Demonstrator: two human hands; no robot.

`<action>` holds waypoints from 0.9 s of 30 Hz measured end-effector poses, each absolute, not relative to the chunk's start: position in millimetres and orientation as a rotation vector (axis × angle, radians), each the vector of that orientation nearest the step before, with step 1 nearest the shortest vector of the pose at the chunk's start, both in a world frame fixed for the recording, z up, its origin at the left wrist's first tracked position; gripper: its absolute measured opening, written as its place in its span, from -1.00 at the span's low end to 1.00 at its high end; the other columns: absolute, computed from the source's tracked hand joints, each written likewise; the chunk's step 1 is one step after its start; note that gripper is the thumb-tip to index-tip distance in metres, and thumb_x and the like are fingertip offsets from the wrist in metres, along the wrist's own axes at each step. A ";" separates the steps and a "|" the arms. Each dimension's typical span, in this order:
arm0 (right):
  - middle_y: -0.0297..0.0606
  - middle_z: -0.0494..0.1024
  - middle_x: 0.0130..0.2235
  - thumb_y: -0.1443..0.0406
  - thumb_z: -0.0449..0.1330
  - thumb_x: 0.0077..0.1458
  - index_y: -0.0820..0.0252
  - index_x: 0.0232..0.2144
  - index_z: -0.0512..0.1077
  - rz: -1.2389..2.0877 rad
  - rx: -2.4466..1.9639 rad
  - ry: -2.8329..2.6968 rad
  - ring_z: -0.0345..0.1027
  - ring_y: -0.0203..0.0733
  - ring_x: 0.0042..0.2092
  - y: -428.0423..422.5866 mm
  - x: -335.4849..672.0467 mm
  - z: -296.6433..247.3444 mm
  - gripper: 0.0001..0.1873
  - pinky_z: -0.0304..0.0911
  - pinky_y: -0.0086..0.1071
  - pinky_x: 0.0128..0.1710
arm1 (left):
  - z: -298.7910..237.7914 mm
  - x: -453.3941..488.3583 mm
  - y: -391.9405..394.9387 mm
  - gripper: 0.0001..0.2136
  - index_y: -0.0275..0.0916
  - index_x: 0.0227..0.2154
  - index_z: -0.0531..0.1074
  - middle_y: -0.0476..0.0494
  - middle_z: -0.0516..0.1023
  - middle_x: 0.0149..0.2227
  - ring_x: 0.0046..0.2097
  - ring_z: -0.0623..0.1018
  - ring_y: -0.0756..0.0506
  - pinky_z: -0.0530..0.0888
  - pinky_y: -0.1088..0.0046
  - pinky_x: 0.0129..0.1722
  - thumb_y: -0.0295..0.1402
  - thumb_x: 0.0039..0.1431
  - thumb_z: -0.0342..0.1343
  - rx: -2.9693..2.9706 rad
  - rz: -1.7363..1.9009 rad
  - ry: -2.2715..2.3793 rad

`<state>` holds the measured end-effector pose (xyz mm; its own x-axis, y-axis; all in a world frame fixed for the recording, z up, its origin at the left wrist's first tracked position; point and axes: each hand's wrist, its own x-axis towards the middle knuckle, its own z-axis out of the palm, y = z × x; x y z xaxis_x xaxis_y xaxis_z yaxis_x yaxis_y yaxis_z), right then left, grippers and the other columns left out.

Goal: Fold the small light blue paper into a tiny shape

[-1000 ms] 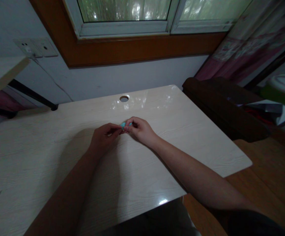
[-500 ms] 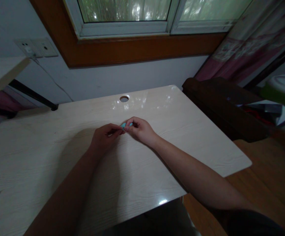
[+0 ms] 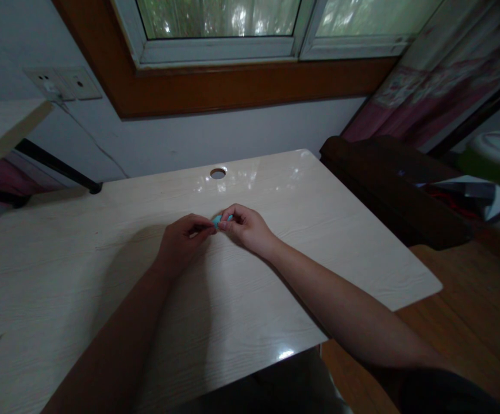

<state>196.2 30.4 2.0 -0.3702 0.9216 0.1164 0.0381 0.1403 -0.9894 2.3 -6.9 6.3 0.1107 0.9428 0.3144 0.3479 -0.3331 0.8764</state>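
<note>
Both my hands meet at the middle of a pale wooden table [image 3: 81,276]. My left hand [image 3: 182,240] and my right hand [image 3: 246,227] pinch a small teal object [image 3: 218,219] between their fingertips, just above the tabletop. Most of the object is hidden by the fingers, so its shape is unclear. Both forearms rest over the table.
A round cable hole [image 3: 218,173] sits near the table's far edge. A dark brown chair or armrest [image 3: 388,184] stands to the right, with a curtain [image 3: 439,75] behind it. Wall sockets [image 3: 62,84] and a window are on the far wall. A shelf edge [image 3: 4,123] juts in at left.
Almost nothing moved; the fingers of both hands shifted very slightly on the teal object.
</note>
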 end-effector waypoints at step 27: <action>-0.25 0.57 -0.28 0.27 0.30 0.06 0.18 -0.40 0.48 1.077 -0.905 -1.791 0.41 -0.23 -0.28 30.4 201.4 7.6 -0.90 0.28 -0.34 -0.24 | 4.5 2.8 -6.7 -0.85 -0.20 -0.32 0.56 -0.10 0.66 -0.33 -0.30 0.65 -0.09 0.59 0.40 -0.21 -0.24 0.12 0.25 1.839 1.217 1.316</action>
<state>201.4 30.4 7.6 -0.3890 0.8750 0.2883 0.1557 0.3708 -0.9156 2.8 -6.7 4.5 0.1036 0.9324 0.3462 0.4181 -0.3567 0.8355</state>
